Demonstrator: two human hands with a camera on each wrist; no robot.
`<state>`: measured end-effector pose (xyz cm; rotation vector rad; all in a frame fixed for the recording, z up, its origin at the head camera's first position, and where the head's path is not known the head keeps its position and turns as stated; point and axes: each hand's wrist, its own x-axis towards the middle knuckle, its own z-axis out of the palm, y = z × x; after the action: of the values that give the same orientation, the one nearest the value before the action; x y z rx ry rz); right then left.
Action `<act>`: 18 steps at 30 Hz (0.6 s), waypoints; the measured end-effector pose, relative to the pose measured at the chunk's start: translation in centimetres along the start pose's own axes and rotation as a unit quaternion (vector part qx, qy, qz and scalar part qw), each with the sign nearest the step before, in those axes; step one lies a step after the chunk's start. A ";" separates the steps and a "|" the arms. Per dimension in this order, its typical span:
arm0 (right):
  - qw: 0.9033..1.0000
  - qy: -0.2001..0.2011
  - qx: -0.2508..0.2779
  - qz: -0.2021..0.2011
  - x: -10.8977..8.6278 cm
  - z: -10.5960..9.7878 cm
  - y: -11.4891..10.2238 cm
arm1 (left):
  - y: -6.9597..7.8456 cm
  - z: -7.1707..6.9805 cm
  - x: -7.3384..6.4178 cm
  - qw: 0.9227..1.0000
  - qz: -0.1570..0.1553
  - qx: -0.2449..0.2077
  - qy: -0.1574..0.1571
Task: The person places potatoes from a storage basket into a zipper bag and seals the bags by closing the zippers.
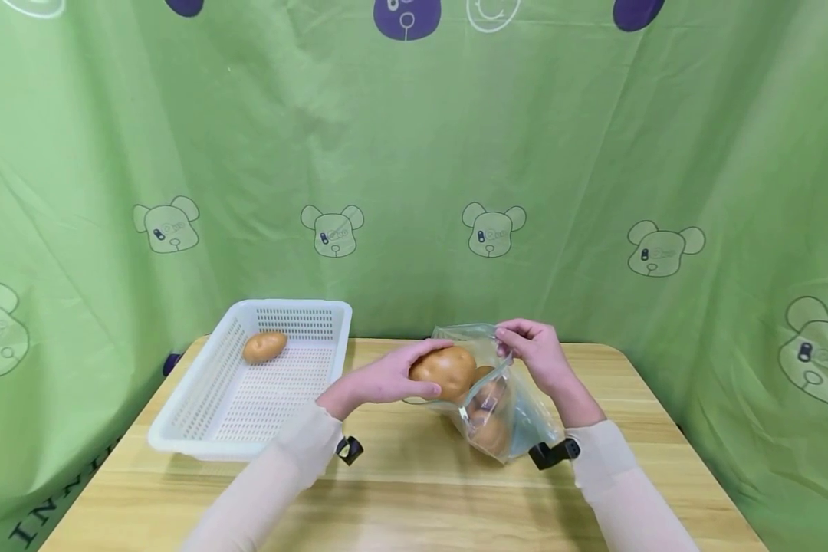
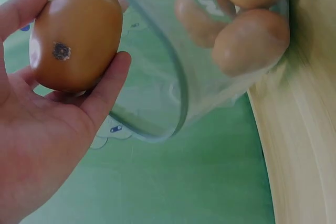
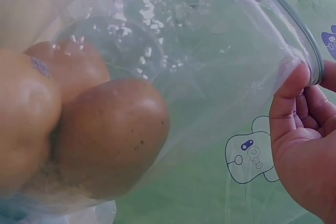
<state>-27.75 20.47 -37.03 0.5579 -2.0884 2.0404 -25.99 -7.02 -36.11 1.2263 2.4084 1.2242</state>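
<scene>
My left hand [image 1: 386, 374] grips a smooth brown potato [image 1: 448, 371], thumb on the near side and fingers over the far side. That potato is at the open mouth of a clear zip bag [image 1: 527, 422]; in the left wrist view a dark patch marks its skin. Between thumb and fingers, my right hand [image 1: 540, 357] pinches the bag's rim at the upper right. Several potatoes [image 3: 113, 140] lie in the bottom of the bag, seen through the plastic. One more potato [image 1: 265, 347] lies in the white basket [image 1: 203, 447], near its far left corner.
The basket, with slotted walls, stands on the left of the wooden table [image 1: 414, 506]. A green curtain [image 1: 407, 284] with bear faces hangs behind the table and along both sides. The bag rests on the table right of centre.
</scene>
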 end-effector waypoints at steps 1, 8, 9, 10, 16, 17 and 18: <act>1.000 0.003 -0.001 0.000 0.0 0.0 -0.1 | 0.0 0.2 0.1 1.000 0.000 0.002 0.001; 1.000 0.008 -0.003 -0.001 0.0 -0.2 -0.4 | 0.1 1.0 0.9 1.000 -0.019 -0.008 0.019; 1.000 0.007 -0.003 -0.002 0.0 -0.2 -0.5 | 0.1 1.1 1.0 1.000 -0.020 -0.006 0.020; 1.000 0.005 -0.001 -0.002 0.0 -0.2 -0.5 | 0.1 1.2 1.0 1.000 -0.022 -0.004 0.019; 1.000 0.006 -0.006 -0.001 0.0 -0.3 -0.7 | -0.4 1.6 1.3 0.999 -0.022 0.024 0.016; 1.000 0.007 -0.008 -0.001 0.1 -0.3 -0.8 | -0.5 1.7 1.3 0.999 -0.021 0.027 0.017; 1.000 0.007 -0.010 0.000 0.1 -0.3 -0.8 | -0.6 1.8 1.4 0.999 -0.020 0.028 0.019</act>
<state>-27.57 20.76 -36.26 0.5390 -2.0974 2.0158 -26.39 -5.15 -37.47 1.1733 2.4986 1.1875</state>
